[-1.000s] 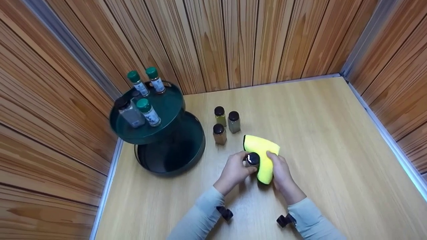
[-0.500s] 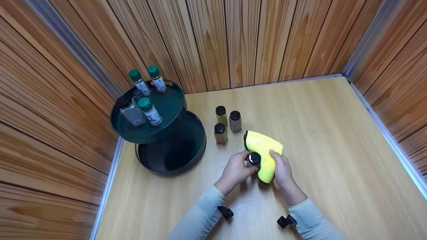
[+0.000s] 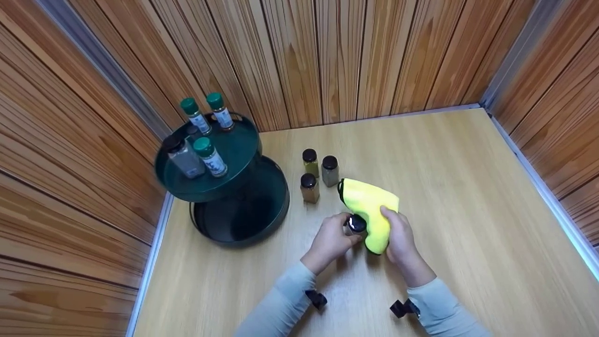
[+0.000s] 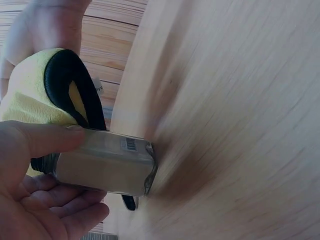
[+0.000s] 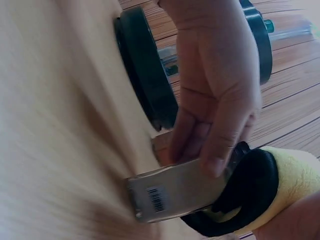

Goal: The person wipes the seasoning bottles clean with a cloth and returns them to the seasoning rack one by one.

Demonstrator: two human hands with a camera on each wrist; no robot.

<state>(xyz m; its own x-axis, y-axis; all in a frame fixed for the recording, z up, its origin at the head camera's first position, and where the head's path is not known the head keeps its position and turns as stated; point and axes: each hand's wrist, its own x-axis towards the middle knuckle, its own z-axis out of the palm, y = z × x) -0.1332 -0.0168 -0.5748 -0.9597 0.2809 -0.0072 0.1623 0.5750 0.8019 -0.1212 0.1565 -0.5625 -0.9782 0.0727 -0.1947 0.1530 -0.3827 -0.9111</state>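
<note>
Between thumb and fingers, my left hand (image 3: 330,239) grips a black-capped glass spice jar (image 4: 107,162) with pale brown contents and a small barcode label near its base. My right hand (image 3: 398,238) holds a folded yellow cloth (image 3: 369,201) with black edging, its thumb on top. The cloth lies against the jar's right side in the head view. In the right wrist view, the cloth's black edging (image 5: 255,185) overlaps the jar's cap end. Whether the jar's base touches the table cannot be told.
Three black-capped jars (image 3: 310,188) stand on the wooden table just beyond my left hand. A dark green two-tier round rack (image 3: 224,192) is at the left, with green-capped bottles (image 3: 210,157) and a larger dark-capped jar (image 3: 183,157) on top. Wood-panel walls enclose the table.
My right hand has shifted slightly up and right, and the cloth has turned and slid upward against the jar. The left hand and jar stay almost in place.
</note>
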